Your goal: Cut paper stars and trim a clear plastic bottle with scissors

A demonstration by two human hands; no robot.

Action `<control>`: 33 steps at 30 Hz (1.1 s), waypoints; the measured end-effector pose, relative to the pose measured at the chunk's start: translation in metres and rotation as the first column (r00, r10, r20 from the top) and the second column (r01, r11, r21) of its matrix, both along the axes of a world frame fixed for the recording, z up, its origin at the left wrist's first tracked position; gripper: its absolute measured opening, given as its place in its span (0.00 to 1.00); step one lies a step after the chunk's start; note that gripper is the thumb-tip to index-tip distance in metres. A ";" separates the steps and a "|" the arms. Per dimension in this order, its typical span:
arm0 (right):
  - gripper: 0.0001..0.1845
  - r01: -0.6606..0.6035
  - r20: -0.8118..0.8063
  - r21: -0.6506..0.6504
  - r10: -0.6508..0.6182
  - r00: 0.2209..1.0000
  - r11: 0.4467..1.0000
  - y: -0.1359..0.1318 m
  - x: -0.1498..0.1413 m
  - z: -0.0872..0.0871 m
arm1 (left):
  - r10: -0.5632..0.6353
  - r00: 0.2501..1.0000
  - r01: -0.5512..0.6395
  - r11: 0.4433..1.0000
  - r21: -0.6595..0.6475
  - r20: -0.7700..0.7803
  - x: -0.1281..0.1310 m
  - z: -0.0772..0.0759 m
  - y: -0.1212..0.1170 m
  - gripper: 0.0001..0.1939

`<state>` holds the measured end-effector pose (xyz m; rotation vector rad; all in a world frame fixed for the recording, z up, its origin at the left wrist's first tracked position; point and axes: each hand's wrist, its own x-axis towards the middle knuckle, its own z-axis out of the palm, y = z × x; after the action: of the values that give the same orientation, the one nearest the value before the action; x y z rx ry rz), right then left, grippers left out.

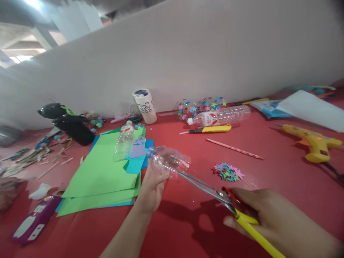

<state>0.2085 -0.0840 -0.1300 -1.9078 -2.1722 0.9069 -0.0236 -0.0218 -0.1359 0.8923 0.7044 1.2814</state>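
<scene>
My left hand (153,186) is closed around the underside of a clear cut plastic bottle (172,157), whose blue cap (151,152) points left. My right hand (263,215) grips scissors (204,188) with red and yellow handles. Their blades reach to the lower edge of the bottle piece, near its cut end; whether the tips are inside or outside it I cannot tell. To the right of the bottle, a small pile of coloured paper stars (228,171) lies on the red table (177,222).
Behind are a clear bottle (231,114), a yellow cutter knife (216,128) and a pencil (235,149). A yellow glue gun (317,143) lies at right. Green paper sheets (99,172), another bottle (125,141), a white cup (145,106) and a black bottle (72,127) are left.
</scene>
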 end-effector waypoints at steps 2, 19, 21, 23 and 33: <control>0.25 -0.011 0.000 0.013 0.011 1.000 1.000 0.000 0.001 -0.002 | 0.006 1.000 -0.006 1.000 -0.002 0.005 0.000 -0.001 0.000 0.38; 0.16 -0.043 -0.057 0.163 0.053 0.997 0.986 -0.004 0.004 -0.012 | -0.045 0.996 0.051 0.996 0.079 -0.074 0.001 -0.007 -0.001 0.34; 0.18 -0.052 -0.049 0.166 0.061 0.997 0.985 -0.003 0.004 -0.011 | -0.052 0.996 0.058 0.995 0.079 -0.076 0.001 -0.007 -0.001 0.34; 0.19 -0.052 -0.025 0.162 0.057 0.998 0.986 -0.002 0.003 -0.009 | -0.050 0.996 0.057 0.995 0.077 -0.080 0.001 -0.007 -0.001 0.34; 0.23 -0.054 -0.022 0.238 0.061 0.998 0.970 0.000 0.002 -0.007 | -0.048 0.996 0.054 0.995 0.085 -0.076 0.002 -0.007 -0.001 0.35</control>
<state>0.2106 -0.0845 -0.1367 -1.7185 -2.2154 0.6434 -0.0217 -0.0225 -0.1426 1.0265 0.6834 1.2464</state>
